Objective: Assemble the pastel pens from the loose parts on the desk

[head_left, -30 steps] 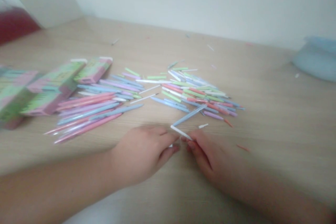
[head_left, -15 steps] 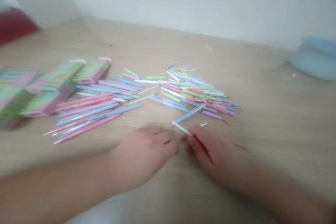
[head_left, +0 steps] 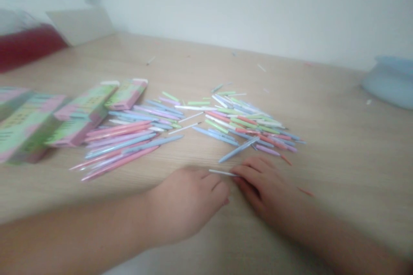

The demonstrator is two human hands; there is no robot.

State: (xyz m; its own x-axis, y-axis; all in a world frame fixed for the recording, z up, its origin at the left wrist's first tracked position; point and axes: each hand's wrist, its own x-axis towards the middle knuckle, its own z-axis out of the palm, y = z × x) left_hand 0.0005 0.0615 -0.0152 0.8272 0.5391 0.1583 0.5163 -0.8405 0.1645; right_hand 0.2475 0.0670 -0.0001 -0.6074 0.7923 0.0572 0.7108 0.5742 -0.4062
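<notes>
Both my hands rest close together on the wooden table (head_left: 338,146), near its front edge. My right hand (head_left: 261,187) pinches a thin white pen refill (head_left: 222,172) that lies almost flat and points left. My left hand (head_left: 190,200) is curled, its fingertips right beside the refill; I cannot make out anything in it. A blue pen barrel (head_left: 238,149) lies just beyond the hands. Behind it is a heap of short pastel pen parts (head_left: 248,122), and to the left a fan of long pink, blue and purple pens (head_left: 122,142).
Several green and pink pen boxes (head_left: 74,114) lie at the left. A light blue container (head_left: 390,80) stands at the far right, and a red object (head_left: 26,45) with a white sheet at the back left. Small bits are scattered along the far side.
The white refill has tipped from a slant to nearly flat in my right fingers. My left hand has closed up beside it. The camera has shifted a little.
</notes>
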